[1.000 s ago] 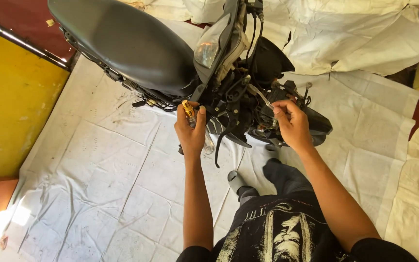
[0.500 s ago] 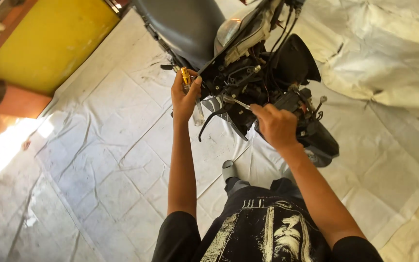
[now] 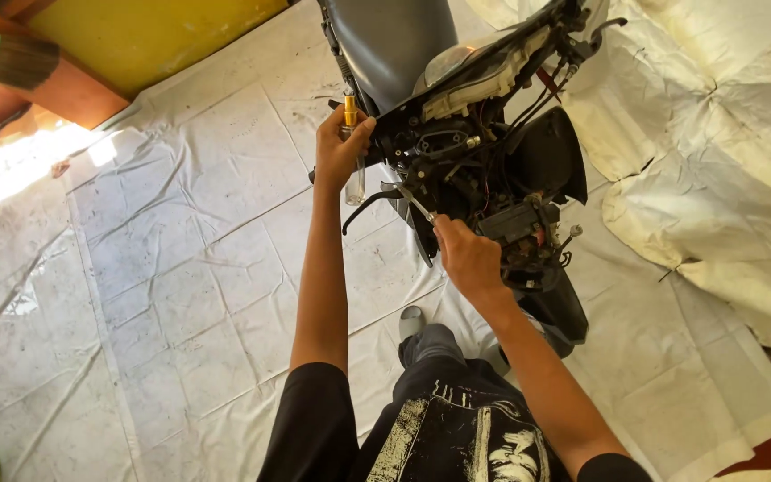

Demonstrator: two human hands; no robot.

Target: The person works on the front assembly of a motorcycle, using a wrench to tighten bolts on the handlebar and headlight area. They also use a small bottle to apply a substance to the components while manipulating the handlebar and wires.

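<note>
Two hands on the motorcycle (image 3: 457,134), both mine. Right hand (image 3: 468,257) is closed around a slim metal tool (image 3: 414,203), likely a wrench or driver; its tip pokes into the exposed wiring and frame just under the motorcycle's headlight unit (image 3: 484,76). Left hand (image 3: 339,152) is closed on a screwdriver with a yellow handle (image 3: 350,110), gripped against the motorcycle's left side beside the grey seat (image 3: 394,40); a clear part of the tool sticks out below the fist. Black fairing panel (image 3: 546,156) sits on the motorcycle's far side from the left hand, with a lever (image 3: 372,203) curving out between my two hands. Under the motorcycle, white tarp (image 3: 180,268) covers the floor; a crumpled cream cover (image 3: 716,134) lies right of the motorcycle. Yellow wall panel (image 3: 136,27) sits left of the motorcycle, well apart. My black printed shirt (image 3: 457,428) is near the motorcycle's lower end.
</note>
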